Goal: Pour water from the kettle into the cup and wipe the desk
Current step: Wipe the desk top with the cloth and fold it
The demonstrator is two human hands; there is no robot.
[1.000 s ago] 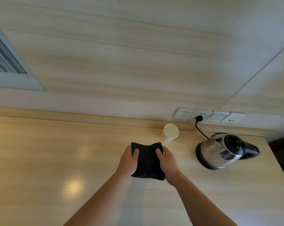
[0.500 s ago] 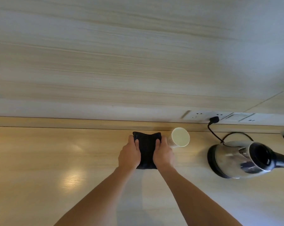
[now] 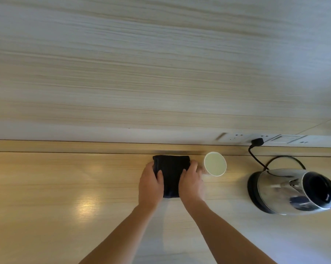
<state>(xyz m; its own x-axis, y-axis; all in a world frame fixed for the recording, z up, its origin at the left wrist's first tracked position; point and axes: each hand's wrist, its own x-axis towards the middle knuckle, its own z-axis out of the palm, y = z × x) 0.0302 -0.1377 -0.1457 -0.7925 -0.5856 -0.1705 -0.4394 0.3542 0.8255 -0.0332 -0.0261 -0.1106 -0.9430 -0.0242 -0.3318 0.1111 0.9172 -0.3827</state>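
Note:
A folded black cloth (image 3: pixel 171 174) lies flat on the light wooden desk (image 3: pixel 65 187), its far edge at the desk's back ledge. My left hand (image 3: pixel 150 185) presses on the cloth's left side and my right hand (image 3: pixel 191 184) on its right side, thumbs on top. A white paper cup (image 3: pixel 215 164) stands just right of my right hand, close to its fingertips. The steel kettle (image 3: pixel 286 191) with a black handle sits on its base at the far right.
A black cord (image 3: pixel 256 159) runs from the kettle base to a plug (image 3: pixel 257 142) in the wall sockets (image 3: pixel 235 137). The wood-panelled wall rises behind the desk's raised back ledge (image 3: pixel 84 147).
Both hands have pushed the cloth away from me, up to the back ledge and beside the cup. The view has shifted left, so the kettle sits nearer the right edge.

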